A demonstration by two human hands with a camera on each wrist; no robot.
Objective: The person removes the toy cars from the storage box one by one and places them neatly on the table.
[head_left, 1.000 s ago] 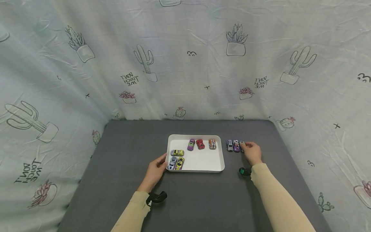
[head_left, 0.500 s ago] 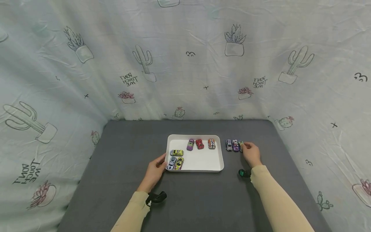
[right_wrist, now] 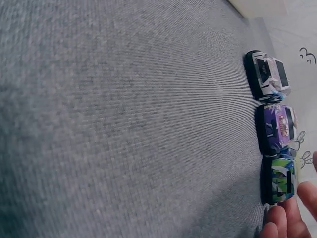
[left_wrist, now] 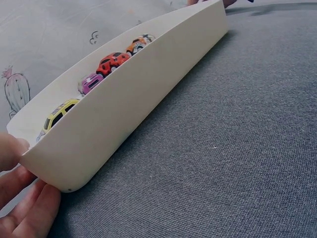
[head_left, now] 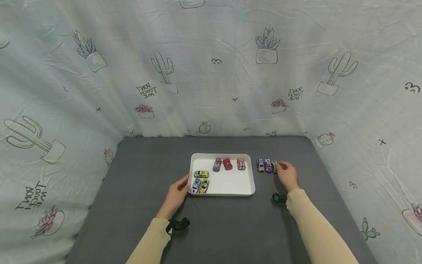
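My left hand grips the near-left corner of a shallow white tray, thumb at the rim and fingers against the outside below it. Several toy cars lie in the tray, among them a red car, an orange car and a purple car. Right of the tray, three toy cars stand side by side on the table: a silver car, a purple-and-white car and a green car. My right hand rests its fingertips at the green car's right side, not closed round it.
The tray and the row of cars stand on a dark grey cloth-covered table. Behind and beside it hangs a pale curtain printed with cacti. In the tray's left part lie a yellow car and two more cars.
My right hand has shifted slightly right, off the top of the green car, so more of that car shows against the purple-and-white one. The left hand and tray hold still.
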